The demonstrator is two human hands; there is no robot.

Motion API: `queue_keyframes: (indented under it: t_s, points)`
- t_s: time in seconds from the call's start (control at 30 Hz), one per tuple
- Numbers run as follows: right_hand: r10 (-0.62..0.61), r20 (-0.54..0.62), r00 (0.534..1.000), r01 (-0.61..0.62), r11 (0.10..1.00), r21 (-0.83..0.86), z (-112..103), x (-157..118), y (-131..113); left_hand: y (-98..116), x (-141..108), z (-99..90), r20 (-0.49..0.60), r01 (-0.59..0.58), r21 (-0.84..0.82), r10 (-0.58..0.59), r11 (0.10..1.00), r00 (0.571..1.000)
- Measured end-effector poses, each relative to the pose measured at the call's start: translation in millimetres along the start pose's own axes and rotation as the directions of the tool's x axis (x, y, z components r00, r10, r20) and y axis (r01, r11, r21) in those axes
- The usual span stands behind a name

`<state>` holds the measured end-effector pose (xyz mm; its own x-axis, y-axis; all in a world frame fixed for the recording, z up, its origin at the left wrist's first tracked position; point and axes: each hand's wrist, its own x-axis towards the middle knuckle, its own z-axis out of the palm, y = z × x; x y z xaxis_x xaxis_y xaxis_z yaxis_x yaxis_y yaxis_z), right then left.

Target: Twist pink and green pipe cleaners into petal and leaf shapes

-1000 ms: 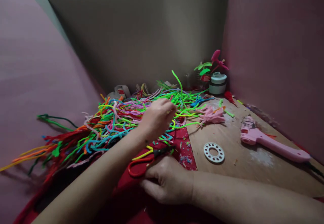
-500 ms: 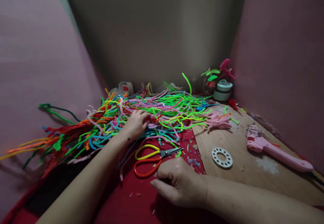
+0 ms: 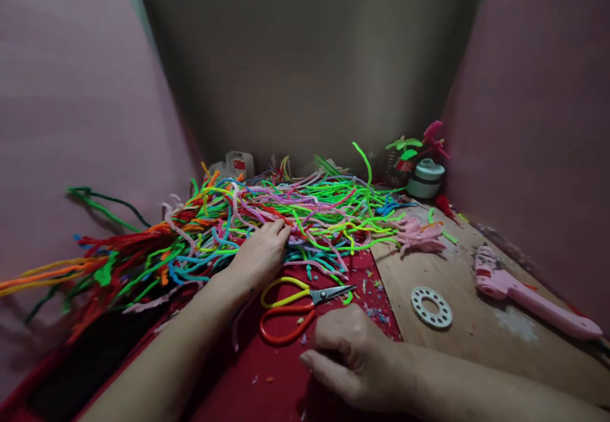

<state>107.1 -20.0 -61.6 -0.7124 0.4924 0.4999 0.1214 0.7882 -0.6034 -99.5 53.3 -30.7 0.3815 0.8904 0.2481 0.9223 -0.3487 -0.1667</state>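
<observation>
A large heap of coloured fuzzy stems (image 3: 305,209) lies across the table. My left hand (image 3: 264,250) reaches into its near side, palm down; its fingertips are among red and purple stems, and what they hold, if anything, is hidden. Scissors (image 3: 312,298) with one yellow and one red handle lie on the red cloth (image 3: 267,377), blades pointing right. Just below the blades rests my right hand (image 3: 352,355), its fingers curled in; I cannot make out anything inside them.
A white ring with holes (image 3: 431,307) and a pink glue gun (image 3: 534,295) lie on the wooden board (image 3: 481,352) to the right. Behind stand a pale green jar (image 3: 426,178) and pink and green fuzzy flowers (image 3: 434,139). Pink fuzzy pieces (image 3: 419,234) lie beside the heap.
The view has shifted a little, so most things sit slightly farther right and lower. My left hand has moved slightly over the heap's near edge. My right hand stays curled.
</observation>
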Motion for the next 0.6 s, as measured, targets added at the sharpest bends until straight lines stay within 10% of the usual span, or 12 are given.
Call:
queue_keyframes:
  t_s: [0.6]
  points:
    - [0.048,-0.133,0.99,-0.066,0.989,-0.134,-1.0,0.6,-2.0,7.0,-2.2,0.3,0.072,-0.009,0.095,0.002,0.995,0.997]
